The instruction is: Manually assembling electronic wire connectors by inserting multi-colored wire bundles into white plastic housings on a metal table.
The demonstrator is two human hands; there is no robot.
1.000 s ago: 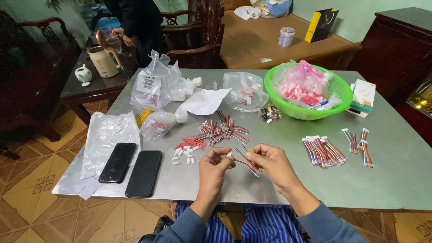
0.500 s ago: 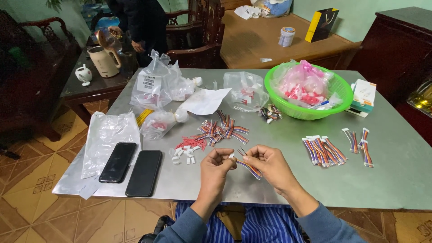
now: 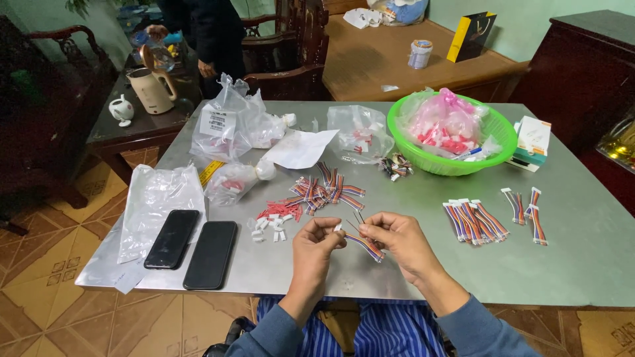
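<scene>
My left hand (image 3: 316, 243) and my right hand (image 3: 398, 242) meet above the near edge of the grey table (image 3: 582, 264). Between them they hold a short multicoloured ribbon cable (image 3: 365, 244). The left fingertips pinch a small white connector (image 3: 338, 227) at one end of it, and the right fingers grip the wires beside that. Just beyond the hands lie loose white connectors (image 3: 270, 229), a bunch of red parts (image 3: 280, 211) and a pile of the same cables (image 3: 329, 192). A neat row of cables (image 3: 475, 221) lies to the right.
Two black phones (image 3: 192, 244) lie at the left beside clear plastic bags (image 3: 159, 198). A green bowl (image 3: 401, 139) with a pink bag stands at the back right, next to a small box (image 3: 532, 142). A person (image 3: 205, 33) stands beyond, by a kettle (image 3: 151, 89).
My hands have stayed in place, working the cable's end. The person behind has shifted and now lifts a clear jug near the kettle.
</scene>
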